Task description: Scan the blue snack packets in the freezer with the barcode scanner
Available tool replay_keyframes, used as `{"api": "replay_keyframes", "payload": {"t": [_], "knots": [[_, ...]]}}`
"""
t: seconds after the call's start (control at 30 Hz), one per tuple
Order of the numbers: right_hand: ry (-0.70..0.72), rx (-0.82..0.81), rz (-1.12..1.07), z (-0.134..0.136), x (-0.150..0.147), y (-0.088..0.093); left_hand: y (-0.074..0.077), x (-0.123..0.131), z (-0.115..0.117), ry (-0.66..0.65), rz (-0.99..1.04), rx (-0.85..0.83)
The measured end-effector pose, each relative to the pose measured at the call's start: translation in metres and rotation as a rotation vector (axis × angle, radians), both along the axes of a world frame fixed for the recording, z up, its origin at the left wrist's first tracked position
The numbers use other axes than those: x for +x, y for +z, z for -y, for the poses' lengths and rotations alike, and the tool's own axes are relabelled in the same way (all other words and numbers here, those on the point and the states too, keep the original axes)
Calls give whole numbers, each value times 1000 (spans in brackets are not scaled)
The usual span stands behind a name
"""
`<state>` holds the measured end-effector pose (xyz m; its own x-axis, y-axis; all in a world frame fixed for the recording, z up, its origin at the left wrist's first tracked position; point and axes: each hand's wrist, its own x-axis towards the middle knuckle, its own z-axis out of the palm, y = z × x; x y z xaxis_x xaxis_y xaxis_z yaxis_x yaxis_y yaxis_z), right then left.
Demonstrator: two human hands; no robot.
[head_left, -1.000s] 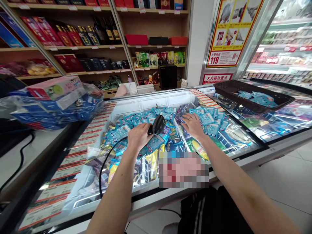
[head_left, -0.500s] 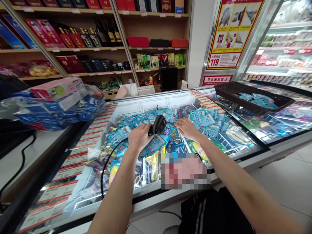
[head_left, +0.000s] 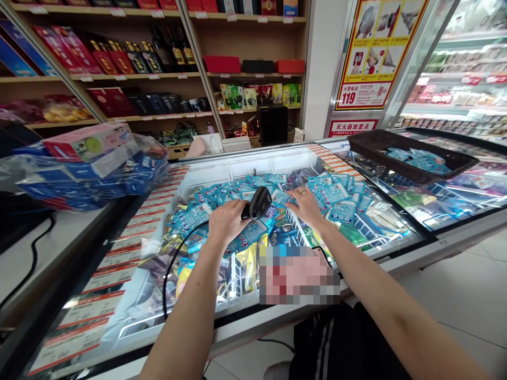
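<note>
My left hand (head_left: 227,220) is wrapped round the handle of a black barcode scanner (head_left: 261,201), whose head points right. Its cable loops down past my left forearm. My right hand (head_left: 306,207) is closed at the edge of a small blue packet (head_left: 280,198), just right of the scanner head. Its fingertips are partly hidden behind the packet and hand. Beneath both hands, many similar blue packets (head_left: 336,194) lie spread over the glass top of a chest freezer (head_left: 214,163).
A dark brown basket (head_left: 364,143) with more blue packets stands at the right. Plastic-wrapped boxes (head_left: 85,177) lie at the left. A pixelated phone-like object (head_left: 300,277) rests on the freezer's near edge. Shelves (head_left: 253,76) of goods line the back.
My right hand has shifted a little right and up, and a blue packet now shows at its fingertips. My left hand and the scanner stay nearly in place.
</note>
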<state>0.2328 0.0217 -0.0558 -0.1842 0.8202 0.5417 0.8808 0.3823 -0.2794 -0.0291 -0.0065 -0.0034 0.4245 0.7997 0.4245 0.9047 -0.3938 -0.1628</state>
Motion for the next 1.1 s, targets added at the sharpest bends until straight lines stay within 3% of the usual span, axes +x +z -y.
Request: {"api": "replay_keyframes", "payload": {"t": [0.33, 0.83, 1.1], "knots": [[-78, -104, -46, -10, 2, -8, -1, 4, 1, -36, -13, 7], [109, -65, -870, -20, 20, -17, 0, 11, 6, -112, 51, -11], [104, -75, -916, -21, 22, -18, -1, 10, 5, -127, 60, -1]]}}
